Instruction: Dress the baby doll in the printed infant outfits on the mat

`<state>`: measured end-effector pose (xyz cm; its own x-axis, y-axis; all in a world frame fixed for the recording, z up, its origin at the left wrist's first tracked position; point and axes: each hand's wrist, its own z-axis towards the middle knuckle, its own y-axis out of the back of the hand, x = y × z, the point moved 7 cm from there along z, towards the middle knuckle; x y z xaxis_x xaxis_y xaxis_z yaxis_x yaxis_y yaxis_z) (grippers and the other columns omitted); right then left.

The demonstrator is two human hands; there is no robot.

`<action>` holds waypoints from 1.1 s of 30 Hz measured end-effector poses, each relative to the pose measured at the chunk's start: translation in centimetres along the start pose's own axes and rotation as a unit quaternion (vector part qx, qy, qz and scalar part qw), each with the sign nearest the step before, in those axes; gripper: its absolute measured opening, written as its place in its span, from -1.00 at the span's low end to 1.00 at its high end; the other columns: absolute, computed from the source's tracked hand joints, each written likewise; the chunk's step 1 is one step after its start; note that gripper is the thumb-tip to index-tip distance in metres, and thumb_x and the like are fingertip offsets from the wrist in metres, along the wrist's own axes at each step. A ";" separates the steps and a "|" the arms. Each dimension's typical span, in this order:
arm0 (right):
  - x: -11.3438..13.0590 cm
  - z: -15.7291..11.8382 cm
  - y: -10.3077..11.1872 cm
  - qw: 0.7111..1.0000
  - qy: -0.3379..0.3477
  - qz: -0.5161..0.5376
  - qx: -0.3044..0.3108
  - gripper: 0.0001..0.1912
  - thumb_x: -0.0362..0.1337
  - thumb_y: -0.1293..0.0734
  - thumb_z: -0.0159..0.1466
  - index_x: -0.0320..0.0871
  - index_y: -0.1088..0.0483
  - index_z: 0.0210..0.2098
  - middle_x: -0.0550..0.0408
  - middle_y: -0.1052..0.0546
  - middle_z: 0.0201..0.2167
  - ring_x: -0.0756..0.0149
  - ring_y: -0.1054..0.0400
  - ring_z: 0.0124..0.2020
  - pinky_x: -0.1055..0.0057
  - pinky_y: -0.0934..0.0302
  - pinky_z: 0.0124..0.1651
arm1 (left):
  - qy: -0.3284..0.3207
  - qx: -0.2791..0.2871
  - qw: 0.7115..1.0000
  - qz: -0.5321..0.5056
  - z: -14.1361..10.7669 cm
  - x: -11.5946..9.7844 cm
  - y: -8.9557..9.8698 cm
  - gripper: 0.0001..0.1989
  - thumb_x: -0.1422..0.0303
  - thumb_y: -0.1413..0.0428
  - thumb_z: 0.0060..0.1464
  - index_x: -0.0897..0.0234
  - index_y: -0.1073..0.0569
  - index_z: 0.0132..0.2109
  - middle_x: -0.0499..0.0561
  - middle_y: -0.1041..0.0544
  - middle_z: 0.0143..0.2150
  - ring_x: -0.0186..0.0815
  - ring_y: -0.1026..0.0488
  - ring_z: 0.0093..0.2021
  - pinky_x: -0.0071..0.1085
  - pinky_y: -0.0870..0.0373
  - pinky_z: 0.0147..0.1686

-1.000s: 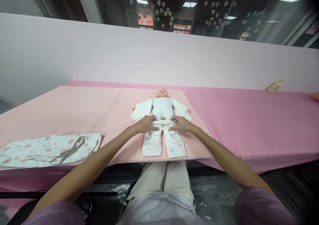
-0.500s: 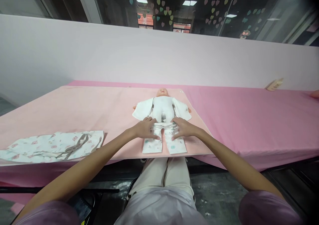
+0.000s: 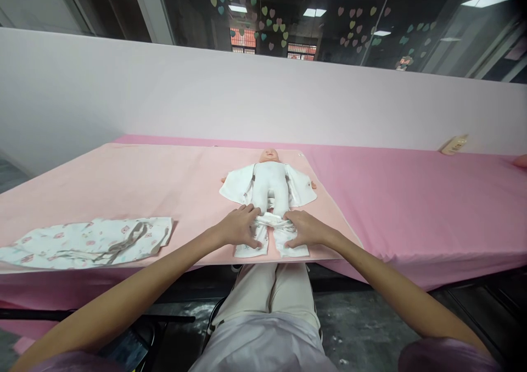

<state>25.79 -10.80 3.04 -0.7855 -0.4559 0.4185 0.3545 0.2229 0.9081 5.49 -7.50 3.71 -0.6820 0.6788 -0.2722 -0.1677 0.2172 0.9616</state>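
Note:
A baby doll [image 3: 270,175] lies on its back with its head toward the wall, in a white top with the sleeves spread wide. Below its legs are small white printed trousers [image 3: 285,248], their two legs pointing toward me. My left hand [image 3: 242,226] grips the waistband on one side, fingers bent round the bunched cloth. On the other side my right hand [image 3: 305,229] holds the waistband in the same way. The waistband touches or nearly touches the doll's feet; the hands partly hide the trousers.
A folded printed cloth with grey ties [image 3: 94,241] lies at the left on the peach mat [image 3: 185,180]. The pink table cover [image 3: 395,196] extends right. A cream bottle [image 3: 453,145] lies by the white wall [image 3: 263,97]. Part of a hand or doll shows at the far right edge.
Both hands have come slightly toward me, bunching the trousers' waistband more. More of the doll's legs now shows above it, and the legs look straighter. The view has tilted slightly up.

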 end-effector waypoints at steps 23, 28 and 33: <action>5.1 -9.5 0.8 0.988 0.051 -0.031 -0.142 -0.75 -0.01 -0.43 0.38 -0.03 -0.42 -0.24 0.00 -0.56 -0.28 0.07 -0.39 -0.24 0.15 -0.18 -0.14 | -0.068 -0.029 0.992 -0.100 -7.1 -5.1 1.9 -0.58 0.04 -0.34 0.07 0.12 -0.49 -0.02 0.01 -0.58 -0.17 -0.10 -0.52 -0.14 -0.29 -0.36 -0.16; 7.3 -11.6 7.2 0.996 0.014 0.045 -0.081 -0.73 -0.01 -0.49 0.30 0.00 -0.43 -0.20 -0.03 -0.55 -0.20 0.05 -0.40 -0.20 0.16 -0.26 -0.20 | -0.055 0.007 0.985 -0.166 -8.5 -8.6 9.1 -0.52 -0.06 -0.36 0.01 0.12 -0.49 -0.07 -0.03 -0.54 -0.22 -0.17 -0.47 -0.23 -0.33 -0.29 -0.25; 8.3 -8.6 17.8 0.993 0.004 0.003 -0.114 -0.49 0.11 -0.58 0.17 -0.01 -0.45 -0.05 -0.08 -0.54 -0.09 0.01 -0.39 -0.18 0.14 -0.29 -0.20 | -0.082 -0.060 0.982 -0.161 -4.9 -9.2 18.4 -0.36 -0.07 -0.40 -0.08 0.17 -0.46 0.05 0.02 -0.53 -0.14 -0.15 -0.47 -0.18 -0.33 -0.25 -0.22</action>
<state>29.95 -17.99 22.81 -0.7793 -0.4620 0.4234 0.4662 0.0242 0.8844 5.22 -13.22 24.06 -0.4579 0.6947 -0.5547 -0.4455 0.3607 0.8194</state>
